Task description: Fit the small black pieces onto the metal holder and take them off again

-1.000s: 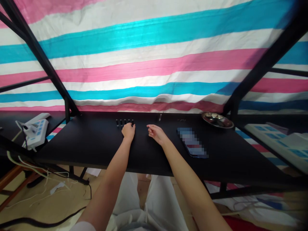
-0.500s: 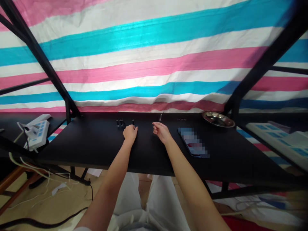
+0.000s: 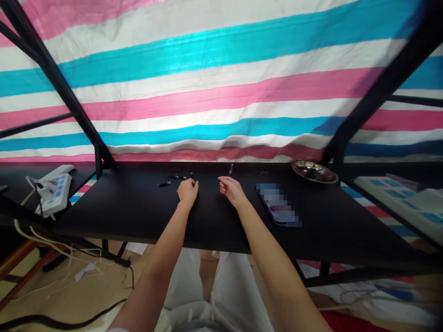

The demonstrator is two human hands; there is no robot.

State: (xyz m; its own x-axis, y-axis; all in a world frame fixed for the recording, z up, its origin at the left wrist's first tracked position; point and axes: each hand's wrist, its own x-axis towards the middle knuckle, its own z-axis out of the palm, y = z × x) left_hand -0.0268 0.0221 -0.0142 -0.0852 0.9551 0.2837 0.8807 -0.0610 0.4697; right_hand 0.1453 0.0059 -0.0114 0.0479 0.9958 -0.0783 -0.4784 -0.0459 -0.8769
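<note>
My left hand [image 3: 188, 190] rests on the black table with its fingers curled in; whether anything is inside them is hidden. Just beyond its fingertips a small dark cylinder [image 3: 191, 175] stands upright. Similar black cylinders lie on their sides to its left: one [image 3: 164, 184] nearer me, others [image 3: 176, 176] end to end farther back, their ends whitish. My right hand [image 3: 230, 189] hovers over or touches the table, fingers closed in a pinch, and what they hold, if anything, is too small to make out. Behind it stands a small pale, thin piece [image 3: 231, 168].
A phone [image 3: 278, 205] lies right of my right hand. Tiny bits [image 3: 262, 172] and a shiny metal dish [image 3: 314, 171] are farther back. Black frame posts [image 3: 83, 122] rise at both ends, with a striped sheet [image 3: 221, 101] behind. A power strip [image 3: 58, 193] sits at left.
The cylinders left of my left hand, upright or tilting before, now lie toppled, one having come leftward and nearer. The one beyond my left hand still stands. Both hands have hardly moved.
</note>
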